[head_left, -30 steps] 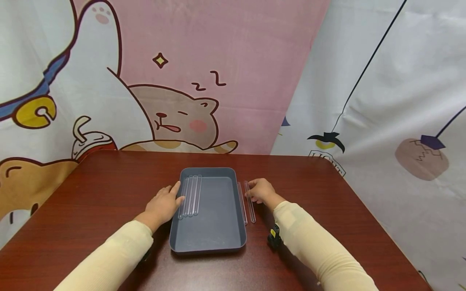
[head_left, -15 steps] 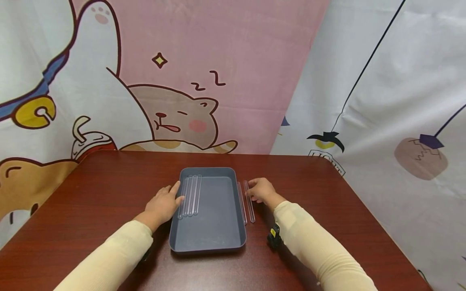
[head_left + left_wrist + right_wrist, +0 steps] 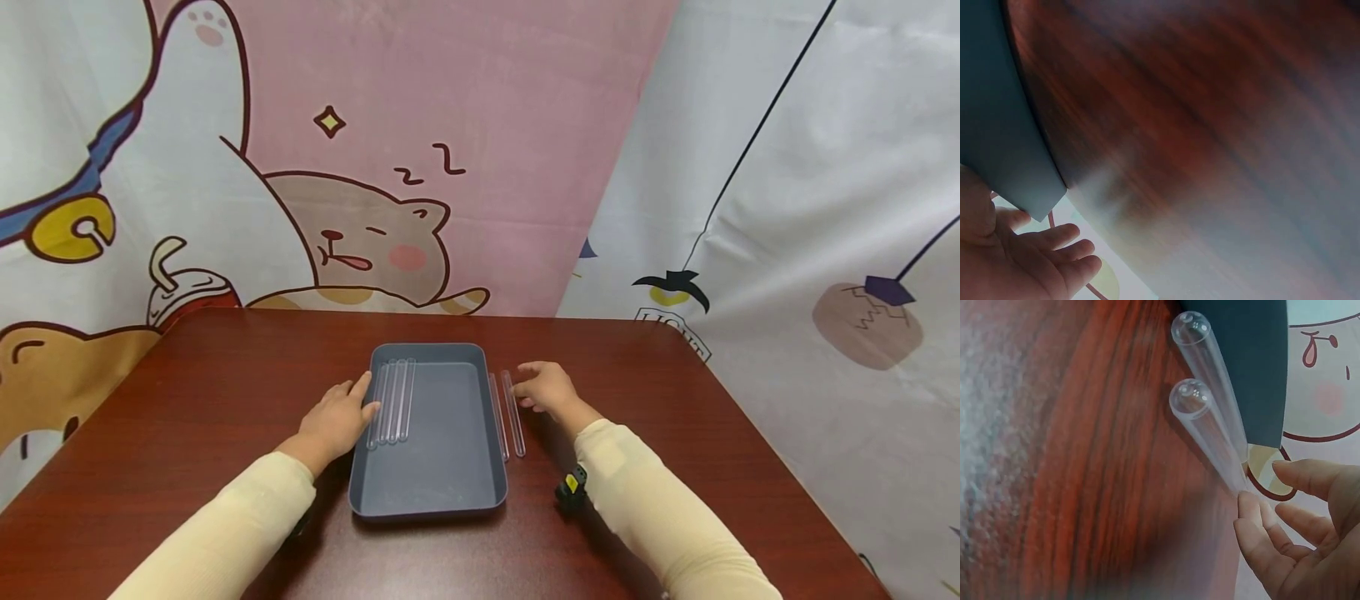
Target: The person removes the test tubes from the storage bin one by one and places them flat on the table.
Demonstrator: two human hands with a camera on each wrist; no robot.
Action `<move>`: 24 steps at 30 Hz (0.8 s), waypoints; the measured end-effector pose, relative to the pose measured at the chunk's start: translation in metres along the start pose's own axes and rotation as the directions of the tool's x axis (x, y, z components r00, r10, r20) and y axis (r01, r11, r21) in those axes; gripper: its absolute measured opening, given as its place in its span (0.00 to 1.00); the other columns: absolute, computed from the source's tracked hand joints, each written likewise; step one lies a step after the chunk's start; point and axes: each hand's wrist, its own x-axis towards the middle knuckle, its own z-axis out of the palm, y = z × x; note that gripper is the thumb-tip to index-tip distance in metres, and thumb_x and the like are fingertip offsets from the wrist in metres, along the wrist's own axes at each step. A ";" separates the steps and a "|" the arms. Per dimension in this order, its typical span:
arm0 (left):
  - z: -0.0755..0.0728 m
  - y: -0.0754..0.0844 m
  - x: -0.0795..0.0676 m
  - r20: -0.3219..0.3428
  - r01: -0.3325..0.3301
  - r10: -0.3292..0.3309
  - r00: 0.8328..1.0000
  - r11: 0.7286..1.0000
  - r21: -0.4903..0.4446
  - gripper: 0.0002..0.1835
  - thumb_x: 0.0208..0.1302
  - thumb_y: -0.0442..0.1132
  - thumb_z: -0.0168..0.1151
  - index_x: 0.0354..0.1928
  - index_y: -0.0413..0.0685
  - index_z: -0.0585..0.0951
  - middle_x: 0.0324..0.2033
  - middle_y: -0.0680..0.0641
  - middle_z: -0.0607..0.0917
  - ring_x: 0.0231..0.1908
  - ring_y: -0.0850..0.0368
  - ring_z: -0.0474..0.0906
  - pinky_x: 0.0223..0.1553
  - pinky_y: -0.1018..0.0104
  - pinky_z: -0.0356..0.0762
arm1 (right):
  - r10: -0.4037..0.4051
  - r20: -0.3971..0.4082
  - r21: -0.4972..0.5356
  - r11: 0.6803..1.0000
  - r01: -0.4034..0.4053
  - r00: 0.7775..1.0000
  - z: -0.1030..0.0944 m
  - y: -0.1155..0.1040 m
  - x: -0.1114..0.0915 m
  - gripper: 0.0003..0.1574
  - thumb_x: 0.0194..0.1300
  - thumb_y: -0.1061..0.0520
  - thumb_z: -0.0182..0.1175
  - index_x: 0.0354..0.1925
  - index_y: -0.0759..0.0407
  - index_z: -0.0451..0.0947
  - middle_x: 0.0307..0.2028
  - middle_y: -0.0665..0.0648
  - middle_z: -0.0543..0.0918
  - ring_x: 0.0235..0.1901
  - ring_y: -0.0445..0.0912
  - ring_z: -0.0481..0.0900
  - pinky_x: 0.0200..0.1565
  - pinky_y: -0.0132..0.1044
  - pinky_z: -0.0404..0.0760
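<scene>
A grey rectangular tray (image 3: 442,479) lies on the table, with several clear test tubes (image 3: 393,404) side by side in its upper left part. My left hand (image 3: 335,423) rests at the tray's left rim, thumb over the edge and fingers extended along the outside; the left wrist view shows its fingers (image 3: 1063,236) loosely spread. Two more test tubes lie on the table along the tray's right side, an inner tube (image 3: 498,417) and an outer tube (image 3: 513,414). Close by the outer tube's far end is my right hand (image 3: 549,387), its thumb and fingers (image 3: 1260,550) apart with nothing between them.
The brown wooden table (image 3: 630,367) reaches back to a printed cartoon cloth (image 3: 525,167) hanging behind it. A black wrist camera (image 3: 572,490) sits under the right sleeve.
My right hand has released the outer test tube and drawn slightly right, away from it. The tube stays on the table beside the tray. My left hand has not moved.
</scene>
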 end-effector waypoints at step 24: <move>-0.002 0.002 -0.002 -0.005 0.006 -0.006 1.000 1.000 -0.005 0.35 0.73 0.48 0.48 0.75 0.40 0.52 0.66 0.26 0.61 0.68 0.30 0.55 0.63 0.37 0.59 | -0.219 -0.111 -0.050 0.976 0.214 0.969 -0.007 -0.011 -0.017 0.31 0.59 0.61 0.66 0.60 0.63 0.75 0.39 0.61 0.84 0.37 0.51 0.81 0.41 0.43 0.80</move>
